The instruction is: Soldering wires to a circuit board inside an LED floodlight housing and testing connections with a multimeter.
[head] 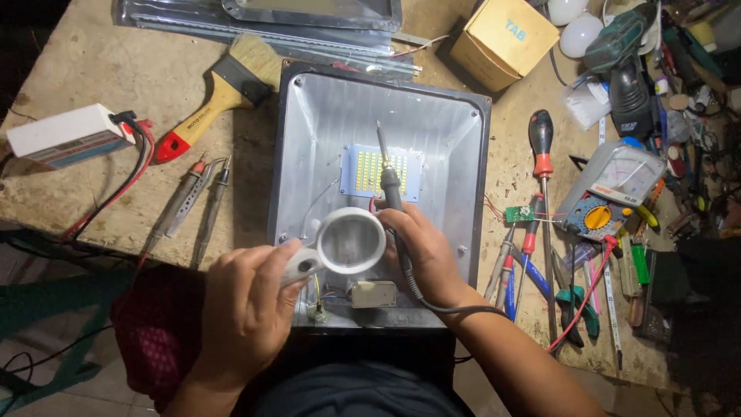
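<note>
1. Left hand (247, 309), lower centre, grips a white magnifying glass (347, 243).
2. Right hand (424, 251) clasps a soldering iron (388, 174), tip over the yellow LED board (380, 171).
3. Both sit inside the grey lamp housing (309, 123), mid-frame.

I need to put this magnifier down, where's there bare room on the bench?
Bare wood lies left of the metal housing, between the paintbrush and the two probes. Right of the housing it is crowded with screwdrivers, pliers and a meter.
</note>
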